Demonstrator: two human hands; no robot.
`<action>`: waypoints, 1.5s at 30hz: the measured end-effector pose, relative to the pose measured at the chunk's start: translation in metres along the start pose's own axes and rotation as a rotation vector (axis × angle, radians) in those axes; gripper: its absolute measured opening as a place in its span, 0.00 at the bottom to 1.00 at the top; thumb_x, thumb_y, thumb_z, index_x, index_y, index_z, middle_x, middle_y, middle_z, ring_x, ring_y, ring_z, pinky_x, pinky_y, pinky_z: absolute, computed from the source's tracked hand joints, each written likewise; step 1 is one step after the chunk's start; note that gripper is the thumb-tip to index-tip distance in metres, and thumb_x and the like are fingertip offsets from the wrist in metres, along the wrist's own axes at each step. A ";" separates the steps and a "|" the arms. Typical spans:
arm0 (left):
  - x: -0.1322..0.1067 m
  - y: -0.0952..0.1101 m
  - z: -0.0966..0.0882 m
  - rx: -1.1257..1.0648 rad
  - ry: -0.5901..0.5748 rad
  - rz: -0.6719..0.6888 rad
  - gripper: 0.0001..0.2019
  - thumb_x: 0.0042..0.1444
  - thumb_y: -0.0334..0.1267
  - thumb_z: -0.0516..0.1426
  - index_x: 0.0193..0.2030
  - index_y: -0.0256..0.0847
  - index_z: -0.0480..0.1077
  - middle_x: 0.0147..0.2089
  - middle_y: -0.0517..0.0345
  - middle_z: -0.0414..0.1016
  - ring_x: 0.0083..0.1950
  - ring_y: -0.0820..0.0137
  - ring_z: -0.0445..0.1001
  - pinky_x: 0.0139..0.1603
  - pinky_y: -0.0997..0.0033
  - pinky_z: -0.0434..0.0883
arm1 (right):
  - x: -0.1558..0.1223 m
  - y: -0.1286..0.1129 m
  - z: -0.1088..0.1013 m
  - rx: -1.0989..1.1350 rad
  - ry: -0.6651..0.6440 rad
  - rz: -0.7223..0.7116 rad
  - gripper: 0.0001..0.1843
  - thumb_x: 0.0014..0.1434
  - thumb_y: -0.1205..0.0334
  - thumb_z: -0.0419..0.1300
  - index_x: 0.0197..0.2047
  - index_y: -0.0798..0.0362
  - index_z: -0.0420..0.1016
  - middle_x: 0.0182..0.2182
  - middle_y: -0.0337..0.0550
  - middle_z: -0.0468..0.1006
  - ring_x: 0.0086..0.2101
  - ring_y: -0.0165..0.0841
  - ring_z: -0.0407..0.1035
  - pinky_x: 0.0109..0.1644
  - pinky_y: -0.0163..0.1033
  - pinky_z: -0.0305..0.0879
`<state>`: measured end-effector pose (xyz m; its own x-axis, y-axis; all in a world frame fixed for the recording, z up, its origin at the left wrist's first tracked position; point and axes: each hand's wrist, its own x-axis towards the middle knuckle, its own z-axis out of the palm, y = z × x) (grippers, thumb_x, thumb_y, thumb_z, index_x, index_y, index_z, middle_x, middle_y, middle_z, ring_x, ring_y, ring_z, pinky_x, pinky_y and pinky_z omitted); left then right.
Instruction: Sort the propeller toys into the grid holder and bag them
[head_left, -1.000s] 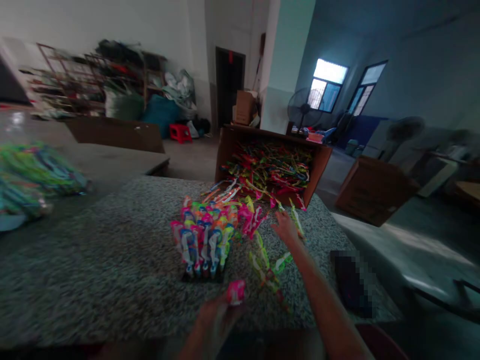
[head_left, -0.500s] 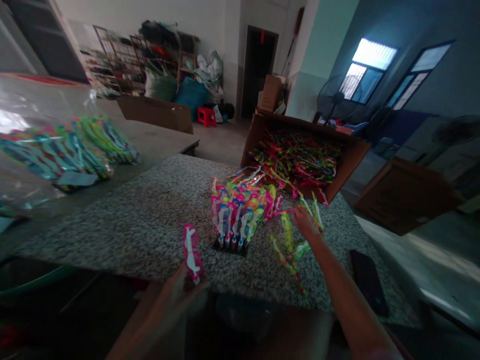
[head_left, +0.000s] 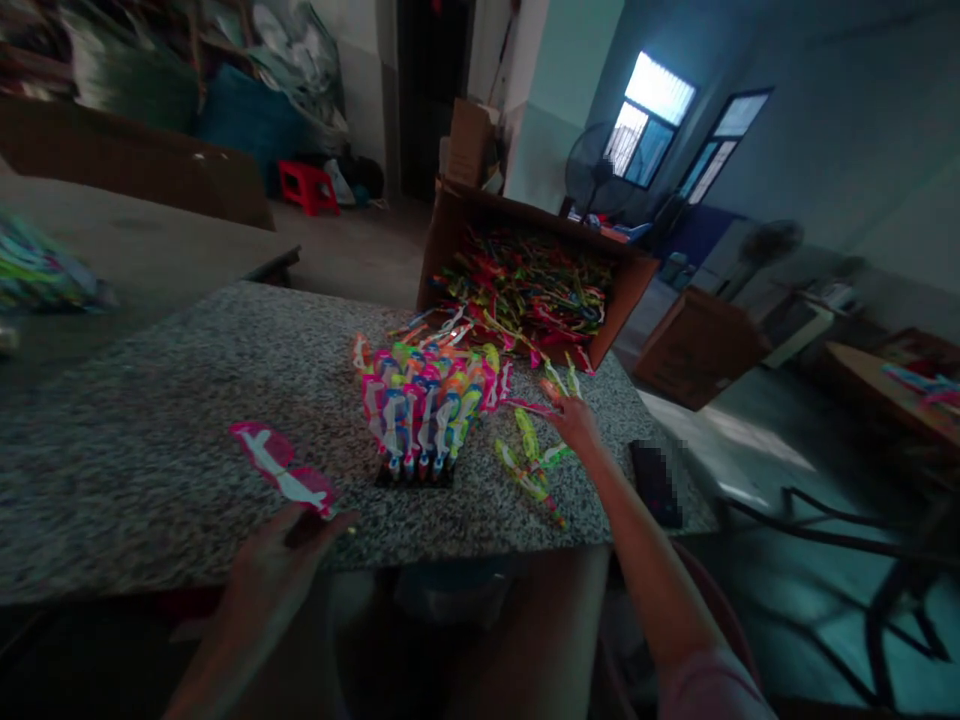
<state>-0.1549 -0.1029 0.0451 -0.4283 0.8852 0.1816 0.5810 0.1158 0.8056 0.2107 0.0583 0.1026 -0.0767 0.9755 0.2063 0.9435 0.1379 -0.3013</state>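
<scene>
My left hand (head_left: pixel 274 555) is at the near edge of the speckled stone table (head_left: pixel 150 420), fingers closed on the end of a pink and white plastic toy piece (head_left: pixel 281 470) that lies out over the tabletop. My right hand (head_left: pixel 571 420) reaches forward on the table, fingers spread among loose green and pink toy pieces (head_left: pixel 529 460). Between the hands stands a packed bundle of colourful toy pieces (head_left: pixel 420 410) upright in a dark holder. Behind it a tipped cardboard box (head_left: pixel 525 285) spills many more coloured pieces onto the table.
A dark phone (head_left: pixel 654 480) lies at the table's right edge. A second table (head_left: pixel 112 250) at left carries bagged coloured pieces (head_left: pixel 41 275). Beyond are another cardboard box (head_left: pixel 697 345), a floor fan (head_left: pixel 592 170), a red stool (head_left: pixel 304 185) and a doorway.
My left hand has swung the pink piece out to the left and laid it flatter over the table. My right hand stays among the loose pieces near the box. The view shifted.
</scene>
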 end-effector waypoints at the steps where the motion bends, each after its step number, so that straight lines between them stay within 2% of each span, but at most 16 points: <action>1: 0.001 -0.003 0.002 0.007 0.024 0.002 0.19 0.41 0.59 0.58 0.24 0.44 0.65 0.21 0.64 0.69 0.25 0.66 0.71 0.27 0.70 0.67 | -0.009 0.000 -0.003 0.035 -0.055 0.033 0.12 0.60 0.58 0.58 0.44 0.54 0.76 0.35 0.45 0.80 0.36 0.32 0.74 0.40 0.32 0.64; 4: 0.002 -0.008 0.007 -0.016 0.046 0.031 0.19 0.41 0.59 0.57 0.24 0.44 0.65 0.22 0.65 0.69 0.26 0.66 0.71 0.30 0.68 0.69 | -0.033 0.003 -0.002 0.102 -0.178 0.222 0.21 0.58 0.47 0.59 0.24 0.55 0.75 0.16 0.43 0.74 0.24 0.33 0.71 0.33 0.34 0.63; 7: 0.003 -0.008 0.011 -0.029 0.044 0.100 0.19 0.41 0.57 0.58 0.22 0.44 0.63 0.21 0.65 0.68 0.25 0.68 0.69 0.30 0.69 0.68 | -0.044 0.004 0.013 0.142 -0.163 0.366 0.25 0.54 0.46 0.62 0.15 0.53 0.70 0.09 0.41 0.66 0.21 0.35 0.70 0.33 0.35 0.62; 12: 0.000 -0.010 0.007 -0.168 -0.050 0.168 0.16 0.43 0.53 0.58 0.24 0.43 0.64 0.21 0.64 0.68 0.23 0.69 0.69 0.27 0.71 0.68 | -0.052 0.002 0.038 0.323 -0.187 0.447 0.22 0.54 0.52 0.60 0.13 0.52 0.69 0.08 0.39 0.68 0.15 0.30 0.65 0.24 0.32 0.60; 15: -0.007 -0.010 0.009 -0.214 -0.111 0.175 0.15 0.44 0.51 0.60 0.25 0.42 0.65 0.22 0.63 0.70 0.25 0.69 0.71 0.26 0.72 0.69 | -0.067 0.005 0.040 0.450 -0.148 0.496 0.20 0.58 0.55 0.54 0.17 0.54 0.71 0.12 0.41 0.73 0.13 0.28 0.64 0.18 0.31 0.58; 17: -0.016 0.000 0.015 -0.247 -0.138 0.218 0.15 0.46 0.51 0.60 0.24 0.42 0.64 0.22 0.63 0.70 0.25 0.70 0.71 0.27 0.74 0.70 | -0.080 0.002 0.034 0.499 -0.059 0.519 0.18 0.59 0.55 0.51 0.22 0.54 0.72 0.17 0.42 0.76 0.15 0.28 0.66 0.18 0.30 0.59; 19: -0.026 0.019 0.024 -0.294 -0.206 0.309 0.15 0.48 0.50 0.60 0.23 0.41 0.65 0.24 0.62 0.70 0.27 0.70 0.71 0.29 0.75 0.71 | -0.096 -0.011 0.024 0.585 0.091 0.491 0.15 0.59 0.53 0.52 0.27 0.54 0.70 0.20 0.41 0.77 0.17 0.28 0.67 0.18 0.30 0.59; 21: -0.037 0.046 0.032 -0.344 -0.339 0.408 0.13 0.50 0.48 0.60 0.26 0.40 0.69 0.32 0.57 0.73 0.33 0.69 0.74 0.34 0.74 0.72 | -0.111 -0.036 0.014 0.755 0.155 0.394 0.15 0.56 0.49 0.56 0.29 0.53 0.68 0.19 0.38 0.75 0.16 0.28 0.66 0.17 0.30 0.60; 24: -0.050 0.080 0.039 -0.416 -0.538 0.488 0.11 0.51 0.46 0.61 0.31 0.40 0.74 0.43 0.51 0.75 0.44 0.65 0.75 0.44 0.69 0.73 | -0.135 -0.087 0.006 1.047 -0.040 0.179 0.16 0.52 0.47 0.62 0.29 0.53 0.69 0.19 0.36 0.73 0.17 0.28 0.67 0.20 0.31 0.64; 27: -0.057 0.092 0.034 -0.445 -0.628 0.458 0.08 0.51 0.43 0.61 0.33 0.41 0.76 0.41 0.54 0.77 0.42 0.65 0.76 0.44 0.68 0.74 | -0.159 -0.123 0.009 1.201 -0.153 0.073 0.16 0.54 0.49 0.62 0.39 0.52 0.72 0.24 0.39 0.77 0.24 0.32 0.73 0.28 0.35 0.70; 30: -0.063 0.084 0.020 -0.410 -0.512 0.392 0.05 0.54 0.39 0.58 0.34 0.43 0.76 0.38 0.56 0.78 0.38 0.67 0.76 0.40 0.70 0.75 | -0.180 -0.135 0.020 1.275 -0.188 0.075 0.24 0.54 0.47 0.62 0.50 0.51 0.70 0.32 0.44 0.80 0.31 0.37 0.75 0.33 0.38 0.72; 33: -0.069 0.072 0.009 -0.355 -0.404 0.397 0.07 0.55 0.35 0.56 0.36 0.44 0.77 0.40 0.55 0.79 0.37 0.67 0.77 0.38 0.70 0.76 | -0.190 -0.139 0.032 1.247 -0.262 0.014 0.22 0.49 0.49 0.67 0.45 0.51 0.75 0.36 0.48 0.80 0.36 0.40 0.75 0.39 0.42 0.73; 37: -0.076 0.057 0.006 -0.266 -0.444 0.487 0.18 0.55 0.30 0.54 0.51 0.46 0.73 0.53 0.52 0.75 0.50 0.65 0.75 0.49 0.68 0.75 | -0.194 -0.152 0.037 1.301 -0.374 0.011 0.13 0.46 0.55 0.70 0.33 0.51 0.78 0.30 0.43 0.80 0.33 0.39 0.75 0.39 0.41 0.72; 40: -0.079 0.048 0.004 -0.187 -0.470 0.547 0.26 0.54 0.27 0.52 0.60 0.46 0.67 0.61 0.51 0.68 0.58 0.63 0.71 0.56 0.66 0.71 | -0.195 -0.162 0.034 1.392 -0.416 0.008 0.11 0.44 0.57 0.71 0.31 0.51 0.77 0.30 0.41 0.80 0.34 0.38 0.75 0.40 0.40 0.72; 43: -0.082 0.039 -0.003 -0.180 -0.488 0.534 0.26 0.55 0.28 0.51 0.61 0.48 0.65 0.63 0.54 0.66 0.61 0.62 0.68 0.60 0.63 0.69 | -0.195 -0.162 0.032 1.440 -0.360 0.004 0.12 0.47 0.56 0.70 0.32 0.51 0.77 0.31 0.41 0.80 0.35 0.36 0.74 0.41 0.40 0.71; 45: -0.083 0.033 -0.011 -0.282 -0.458 0.447 0.24 0.56 0.31 0.53 0.59 0.50 0.66 0.61 0.56 0.69 0.61 0.62 0.68 0.61 0.60 0.68 | -0.189 -0.155 0.034 1.399 -0.279 0.035 0.12 0.51 0.53 0.66 0.35 0.52 0.76 0.31 0.42 0.79 0.34 0.35 0.74 0.40 0.39 0.71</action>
<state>-0.1077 -0.1773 0.0627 0.1809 0.9286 0.3240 0.4052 -0.3705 0.8358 0.0676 -0.1417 0.0785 -0.2749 0.9605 0.0423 -0.1308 0.0062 -0.9914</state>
